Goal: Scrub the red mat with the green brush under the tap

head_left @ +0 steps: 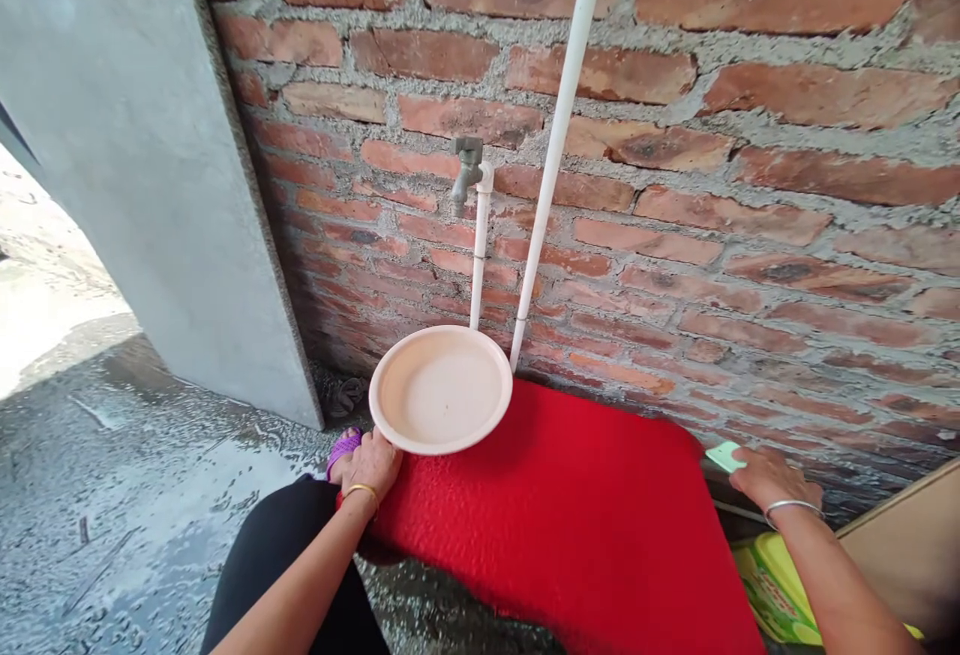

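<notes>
The left hand [373, 468] touches the pale basin [441, 449] at its near-left rim, grip unclear; well to the right, the right hand [776, 487] pinches a mint-green object [724, 456] beside the red cloth [585, 505].

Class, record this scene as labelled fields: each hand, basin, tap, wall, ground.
Left hand: the left hand is at the near-left rim of the basin; its fingertips are hidden
Right hand: the right hand holds a pale green object beyond the right edge of the red cloth
Basin: pale, round, at the cloth's far-left end
Tap: the tap is above the basin, closed or not unclear
Wall: brick wall, white pipes in front
Ground: wet floor
</notes>
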### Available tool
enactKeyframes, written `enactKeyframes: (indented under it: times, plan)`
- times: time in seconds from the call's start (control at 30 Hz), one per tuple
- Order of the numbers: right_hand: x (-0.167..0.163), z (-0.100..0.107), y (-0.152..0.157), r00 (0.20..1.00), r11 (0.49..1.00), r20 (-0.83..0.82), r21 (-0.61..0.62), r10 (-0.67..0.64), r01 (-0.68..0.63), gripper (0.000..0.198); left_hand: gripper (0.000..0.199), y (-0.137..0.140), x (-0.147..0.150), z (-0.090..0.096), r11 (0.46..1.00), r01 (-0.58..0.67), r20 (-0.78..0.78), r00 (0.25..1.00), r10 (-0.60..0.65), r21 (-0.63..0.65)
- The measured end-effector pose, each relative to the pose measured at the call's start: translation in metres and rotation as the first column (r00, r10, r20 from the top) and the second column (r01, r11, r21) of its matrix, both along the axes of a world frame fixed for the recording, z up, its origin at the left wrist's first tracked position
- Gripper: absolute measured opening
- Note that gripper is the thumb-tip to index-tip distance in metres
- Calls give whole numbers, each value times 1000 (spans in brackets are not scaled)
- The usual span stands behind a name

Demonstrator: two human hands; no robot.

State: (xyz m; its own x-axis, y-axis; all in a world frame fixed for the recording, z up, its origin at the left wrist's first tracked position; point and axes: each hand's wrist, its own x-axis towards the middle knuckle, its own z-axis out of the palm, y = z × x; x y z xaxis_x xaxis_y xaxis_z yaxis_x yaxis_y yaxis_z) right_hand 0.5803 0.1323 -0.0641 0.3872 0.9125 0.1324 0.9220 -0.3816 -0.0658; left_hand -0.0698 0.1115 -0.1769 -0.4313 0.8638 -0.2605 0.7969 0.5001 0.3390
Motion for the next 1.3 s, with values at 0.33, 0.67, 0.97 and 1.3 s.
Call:
enactKeyframes:
  times: [0.33, 0.67, 0.97, 1.3]
  plan:
    - [-214, -11, 36, 830, 817, -210, -169, 517, -551, 47, 51, -3, 11, 20, 999, -24, -13, 1000, 23, -27]
    - [-321, -30, 44, 752, 706, -209, -259, 625, -659, 46, 52, -4, 10, 20, 1000, -17, 6, 1000, 17, -25]
    - [-143, -15, 13, 915, 856, -76, -328, 397, -399, 52, 56, -3, 10, 25, 998, -22, 13, 1000, 22, -59]
    - [1, -11, -34, 984, 956, 130, -283, 121, -80, 43, 57, -2, 12, 25, 999, -40, 26, 999, 41, -36]
